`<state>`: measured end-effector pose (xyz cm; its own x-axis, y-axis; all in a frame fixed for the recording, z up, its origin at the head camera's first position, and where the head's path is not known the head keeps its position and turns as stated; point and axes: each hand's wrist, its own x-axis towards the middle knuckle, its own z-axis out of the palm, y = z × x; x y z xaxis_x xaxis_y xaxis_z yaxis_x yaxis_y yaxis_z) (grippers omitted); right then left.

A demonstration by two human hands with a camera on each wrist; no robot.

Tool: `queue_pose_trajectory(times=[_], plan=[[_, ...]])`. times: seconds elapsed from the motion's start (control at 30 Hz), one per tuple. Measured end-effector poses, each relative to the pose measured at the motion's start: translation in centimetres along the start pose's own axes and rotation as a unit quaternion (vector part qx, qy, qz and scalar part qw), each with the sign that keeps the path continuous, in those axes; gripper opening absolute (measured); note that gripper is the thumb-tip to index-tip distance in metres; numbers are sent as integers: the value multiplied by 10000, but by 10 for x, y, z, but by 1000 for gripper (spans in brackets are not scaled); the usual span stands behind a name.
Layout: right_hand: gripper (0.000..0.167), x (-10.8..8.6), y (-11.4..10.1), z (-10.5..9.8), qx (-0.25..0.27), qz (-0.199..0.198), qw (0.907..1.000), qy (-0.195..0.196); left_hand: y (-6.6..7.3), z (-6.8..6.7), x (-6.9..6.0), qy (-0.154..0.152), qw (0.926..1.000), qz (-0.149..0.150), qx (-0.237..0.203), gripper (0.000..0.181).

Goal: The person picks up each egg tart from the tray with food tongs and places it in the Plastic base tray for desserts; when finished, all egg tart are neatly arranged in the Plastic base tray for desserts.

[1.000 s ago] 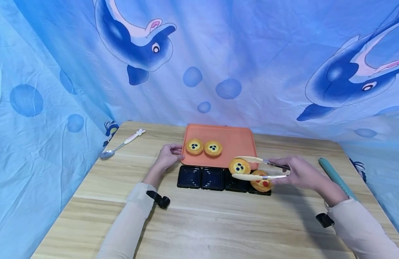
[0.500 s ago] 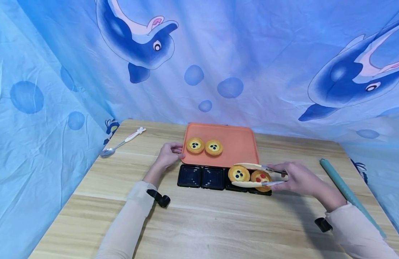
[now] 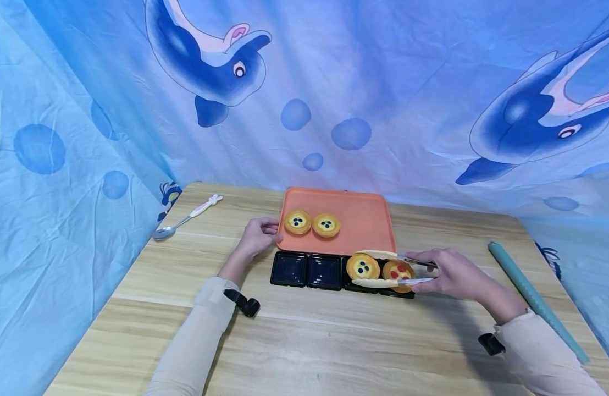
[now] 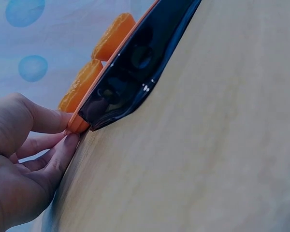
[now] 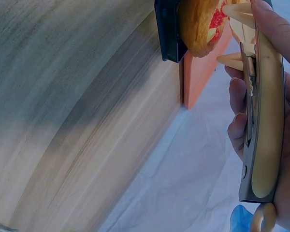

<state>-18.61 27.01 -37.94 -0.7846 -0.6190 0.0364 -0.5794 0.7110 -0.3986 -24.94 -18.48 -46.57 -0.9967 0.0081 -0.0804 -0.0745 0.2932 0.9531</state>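
My left hand (image 3: 258, 237) pinches the left edge of an orange tray (image 3: 364, 217), thumb above and a finger below in the left wrist view. Two tarts with dark berries, a left one (image 3: 298, 222) and a right one (image 3: 326, 225), lie on the tray. My right hand (image 3: 450, 273) grips pale-tipped tongs (image 5: 268, 121). The tongs' tips lie on either side of a third berry tart (image 3: 363, 267) in the third compartment of a black container (image 3: 291, 269). A red-topped tart (image 3: 394, 269) sits in the rightmost compartment, partly hidden by the tongs.
A spoon (image 3: 188, 216) with a white handle lies at the table's left. On the right is a long teal stick-like object (image 3: 532, 294), partly behind the right sleeve. Blue dolphin-print cloth (image 3: 304, 82) hangs behind the wooden table (image 3: 304, 341).
My right hand has brought the tongs and the berry tart down, from over the tray's front edge into the container's third compartment. The left hand stays on the tray.
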Motion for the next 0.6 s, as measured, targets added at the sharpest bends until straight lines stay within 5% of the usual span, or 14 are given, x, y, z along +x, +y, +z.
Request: queue_pose_trajectory(times=[0.6], plan=[[98, -6, 2, -9, 510, 660, 9965, 88, 0, 0, 0, 13, 10000, 0, 13, 44]])
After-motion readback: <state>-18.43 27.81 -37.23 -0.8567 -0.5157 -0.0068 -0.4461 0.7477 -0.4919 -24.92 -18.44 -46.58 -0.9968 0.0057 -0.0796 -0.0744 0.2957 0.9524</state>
